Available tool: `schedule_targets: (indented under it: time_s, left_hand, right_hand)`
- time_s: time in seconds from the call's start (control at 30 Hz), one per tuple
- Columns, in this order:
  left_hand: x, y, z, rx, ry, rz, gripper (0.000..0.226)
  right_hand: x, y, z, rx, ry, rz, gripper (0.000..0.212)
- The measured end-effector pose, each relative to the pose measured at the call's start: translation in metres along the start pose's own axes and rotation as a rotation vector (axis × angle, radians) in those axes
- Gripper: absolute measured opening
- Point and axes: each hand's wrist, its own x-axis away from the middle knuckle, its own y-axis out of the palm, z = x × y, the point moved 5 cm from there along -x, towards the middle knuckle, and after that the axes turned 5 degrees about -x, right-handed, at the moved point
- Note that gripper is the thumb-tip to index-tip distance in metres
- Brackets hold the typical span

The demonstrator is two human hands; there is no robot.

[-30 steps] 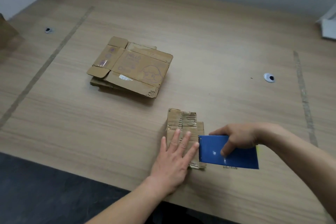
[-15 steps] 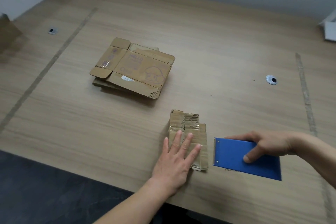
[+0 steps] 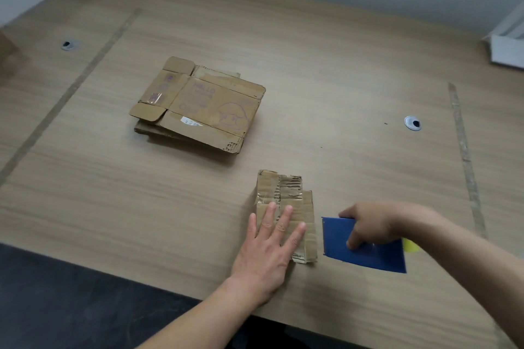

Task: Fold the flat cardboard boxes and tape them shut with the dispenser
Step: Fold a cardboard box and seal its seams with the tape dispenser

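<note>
Taping a small box near the front edge of the wood surface [image 3: 340, 65].
Flat cardboard stack [image 3: 198, 106] mid-surface; left hand [image 3: 269, 249], fingers spread flat, presses small box [image 3: 292, 198]; right hand [image 3: 371, 225] fingers grip blue dispenser [image 3: 368, 255] just beside it.

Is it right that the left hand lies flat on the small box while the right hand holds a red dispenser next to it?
Not quite. The dispenser is blue, not red, as the head view shows. The rest holds: the left hand lies flat on the small box, and the right hand holds the dispenser next to it.
</note>
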Motion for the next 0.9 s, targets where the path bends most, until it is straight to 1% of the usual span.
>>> schedule_targets:
  time_s: [0.1,0.2,0.33,0.4,0.47,0.6,0.67,0.73,0.8,0.83,0.9]
  left_hand:
    - [0.000,0.004,0.000,-0.013,-0.006,0.070,0.073]
    - [0.000,0.002,-0.001,-0.019,0.015,0.074,0.072]
    - [0.000,0.001,0.000,0.002,0.004,0.032,0.072]
    - [0.002,0.005,0.001,0.010,0.008,0.031,0.072]
    - [0.001,0.002,0.002,0.031,0.003,0.045,0.071]
    - [0.000,0.004,0.003,0.070,-0.003,-0.007,0.070]
    - [0.002,0.003,0.004,0.071,0.006,-0.008,0.070]
    - [0.003,-0.001,0.001,0.081,-0.020,-0.034,0.073]
    - [0.000,-0.003,0.001,0.101,-0.043,-0.068,0.072]
    - [0.001,-0.005,0.001,0.119,-0.055,-0.102,0.071]
    - [0.001,-0.006,0.004,0.134,-0.080,-0.072,0.073]
  right_hand:
    - [-0.012,0.005,-0.021,0.043,0.019,0.021,0.037]
    - [-0.021,0.007,-0.035,0.066,0.025,0.011,0.041]
    - [-0.028,0.007,-0.040,0.053,0.047,0.004,0.040]
    - [-0.027,0.009,-0.044,0.056,0.048,-0.006,0.037]
    - [-0.023,0.008,-0.050,0.071,0.049,-0.018,0.039]
    - [-0.027,0.005,-0.081,0.224,0.005,-0.014,0.045]
    - [-0.032,0.015,-0.086,0.227,-0.018,-0.019,0.043]
    - [-0.031,0.016,-0.081,0.169,0.005,0.005,0.042]
    - [-0.027,0.014,-0.059,0.046,0.093,0.059,0.044]
    - [-0.025,0.012,-0.044,-0.029,0.118,0.099,0.042]
    - [-0.017,0.004,-0.020,-0.157,0.121,0.234,0.041]
